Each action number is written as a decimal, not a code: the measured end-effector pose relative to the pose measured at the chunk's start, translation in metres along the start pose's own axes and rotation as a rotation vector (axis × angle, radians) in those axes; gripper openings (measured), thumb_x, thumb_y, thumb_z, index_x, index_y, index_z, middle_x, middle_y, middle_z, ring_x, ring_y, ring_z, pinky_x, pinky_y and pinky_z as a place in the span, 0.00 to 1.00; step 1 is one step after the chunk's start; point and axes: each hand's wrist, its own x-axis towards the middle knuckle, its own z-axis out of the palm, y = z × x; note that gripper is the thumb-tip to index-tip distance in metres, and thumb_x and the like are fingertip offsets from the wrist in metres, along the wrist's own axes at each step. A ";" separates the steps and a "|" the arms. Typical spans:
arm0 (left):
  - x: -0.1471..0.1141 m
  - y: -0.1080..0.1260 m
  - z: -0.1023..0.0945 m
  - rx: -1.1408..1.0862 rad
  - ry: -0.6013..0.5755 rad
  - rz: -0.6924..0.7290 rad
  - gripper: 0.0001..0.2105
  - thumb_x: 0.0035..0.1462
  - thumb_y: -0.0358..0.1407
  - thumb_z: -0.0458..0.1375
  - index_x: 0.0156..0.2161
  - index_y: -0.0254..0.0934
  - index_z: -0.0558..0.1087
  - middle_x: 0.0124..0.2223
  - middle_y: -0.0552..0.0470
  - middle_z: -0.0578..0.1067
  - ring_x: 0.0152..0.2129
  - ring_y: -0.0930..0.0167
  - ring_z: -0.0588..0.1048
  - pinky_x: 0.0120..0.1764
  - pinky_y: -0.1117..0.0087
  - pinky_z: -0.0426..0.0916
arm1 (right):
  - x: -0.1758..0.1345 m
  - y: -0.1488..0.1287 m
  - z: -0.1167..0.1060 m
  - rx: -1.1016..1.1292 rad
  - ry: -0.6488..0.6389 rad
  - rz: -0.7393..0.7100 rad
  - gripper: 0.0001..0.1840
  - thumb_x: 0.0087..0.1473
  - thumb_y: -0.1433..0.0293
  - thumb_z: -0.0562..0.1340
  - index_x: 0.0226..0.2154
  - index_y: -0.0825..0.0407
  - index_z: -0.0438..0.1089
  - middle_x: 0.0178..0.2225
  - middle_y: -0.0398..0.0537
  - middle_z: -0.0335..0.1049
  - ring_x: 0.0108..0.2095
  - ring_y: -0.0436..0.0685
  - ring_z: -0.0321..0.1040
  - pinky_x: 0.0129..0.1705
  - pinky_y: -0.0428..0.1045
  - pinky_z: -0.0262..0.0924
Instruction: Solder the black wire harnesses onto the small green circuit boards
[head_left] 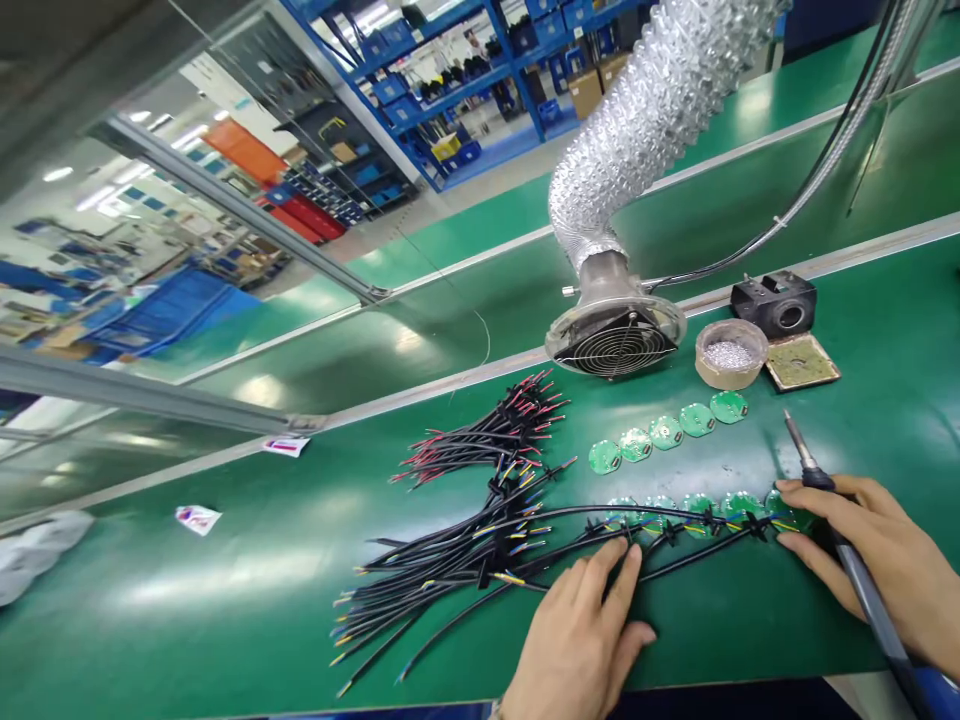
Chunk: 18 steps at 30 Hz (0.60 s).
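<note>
My right hand (877, 560) holds a soldering iron (819, 481), its metal tip pointing up and away. The thumb and index finger of that hand sit on either side of the rightmost round green circuit board (780, 503) in the near row. Black cables (701, 553) with coloured wire ends lie across these boards. My left hand (581, 625) rests with its fingers stretched out, fingertips touching a cable below the left end of the row; its thumb is apart. Left of it spreads a bundle of black cables (427, 560).
A second row of round boards (665, 433) lies farther back. Behind stand a fume extractor (616, 340) with a silver hose, a tub of metal shavings (730, 355), a sponge tray (802, 362) and a black holder (774, 303). Red-tipped cables (480, 435) lie mid-table.
</note>
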 end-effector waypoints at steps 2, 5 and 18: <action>0.004 -0.005 -0.003 -0.079 0.025 -0.032 0.20 0.56 0.41 0.56 0.52 0.34 0.66 0.51 0.41 0.69 0.44 0.62 0.70 0.44 0.62 0.71 | -0.001 0.003 0.000 -0.007 0.000 0.003 0.19 0.55 0.64 0.59 0.50 0.49 0.64 0.43 0.48 0.71 0.44 0.61 0.65 0.45 0.55 0.62; 0.027 -0.016 -0.006 -0.128 -0.028 -0.115 0.30 0.50 0.48 0.59 0.55 0.32 0.64 0.52 0.38 0.68 0.47 0.57 0.67 0.48 0.52 0.67 | 0.000 0.006 0.000 -0.031 0.018 -0.003 0.19 0.56 0.62 0.59 0.50 0.49 0.65 0.43 0.49 0.70 0.44 0.62 0.64 0.45 0.57 0.61; 0.010 0.000 -0.010 -0.224 -0.132 -0.010 0.10 0.55 0.34 0.55 0.42 0.39 0.73 0.41 0.48 0.73 0.36 0.64 0.71 0.36 0.62 0.70 | -0.002 0.007 -0.001 -0.063 0.022 0.062 0.20 0.53 0.59 0.61 0.48 0.48 0.69 0.40 0.52 0.66 0.43 0.64 0.61 0.45 0.58 0.56</action>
